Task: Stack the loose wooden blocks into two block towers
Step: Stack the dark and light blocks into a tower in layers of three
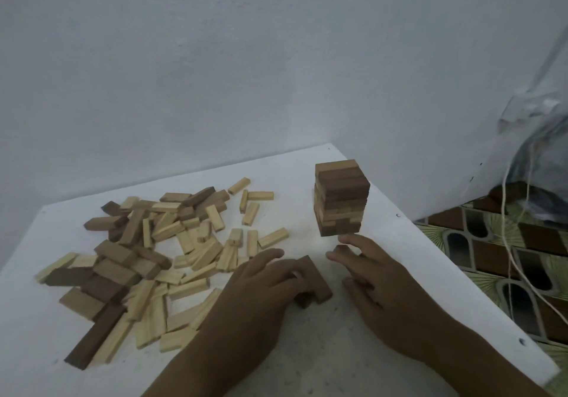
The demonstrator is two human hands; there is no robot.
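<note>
the white table [307, 350] comes to a corner at the far right, and its right edge runs close past the block tower [341, 197], which stands near that edge with little room on that side. between the tower and the heap of loose blocks [159, 258] on the left there is a bare strip of tabletop, and the near middle of the table in front of the arms is bare too.

the tower is square in plan, built of flat layers of short rectangular bars, mostly dark brown wood with some paler layers low down; its sides look fairly even. the heap mixes pale, grainy pine-coloured bars with wider dark brown ones, lying flat, crossed and overlapping in no order.

the left hand [270, 276] lies over a few dark blocks [313, 283] just in front of the tower, fingers curled round them. the right hand [365, 270] sits just right of it, its fingertips close to the tower's foot; it seems to pinch a small dark block, though blur makes that hard to confirm.

beyond the right edge lies a patterned floor [491, 243], with thin white cords [507, 212] hanging down and a clear plastic bag [541, 138] against the pale wall [215, 58].
</note>
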